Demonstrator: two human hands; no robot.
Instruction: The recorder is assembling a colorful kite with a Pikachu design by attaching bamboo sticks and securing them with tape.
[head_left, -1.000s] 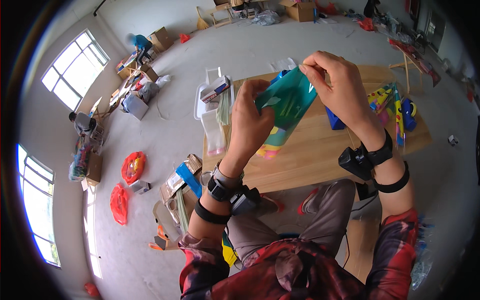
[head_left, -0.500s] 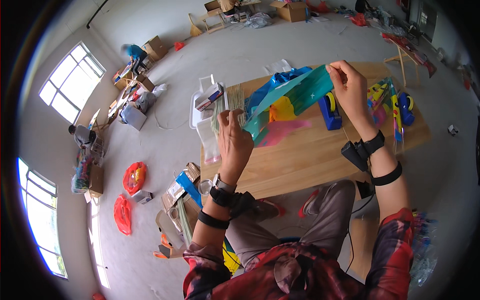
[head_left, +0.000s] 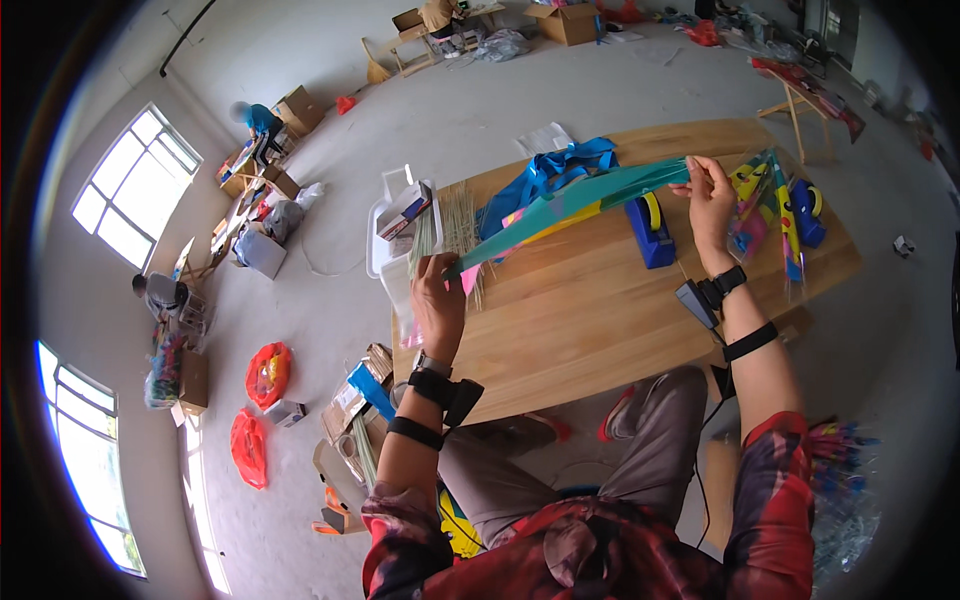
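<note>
A long teal kite sheet [head_left: 570,205] with yellow and pink patches is stretched flat above the wooden table [head_left: 610,320]. My left hand [head_left: 438,305] pinches its left end near the table's left edge. My right hand [head_left: 708,195] grips its right end, farther back and to the right. Both hands are spread wide apart. Thin pale sticks [head_left: 460,225] lie on the table just beyond my left hand.
A blue tape dispenser [head_left: 650,228] and blue fabric [head_left: 545,175] lie under the sheet. Colourful packed kites [head_left: 765,205] and another dispenser [head_left: 805,212] sit at the right. A clear bin [head_left: 398,225] stands at the left edge. Boxes and red bags litter the floor; people work far left.
My hands have drawn apart, the left toward me and the right away to the right. The folded sheet has opened from a bunched bundle into a long, taut strip.
</note>
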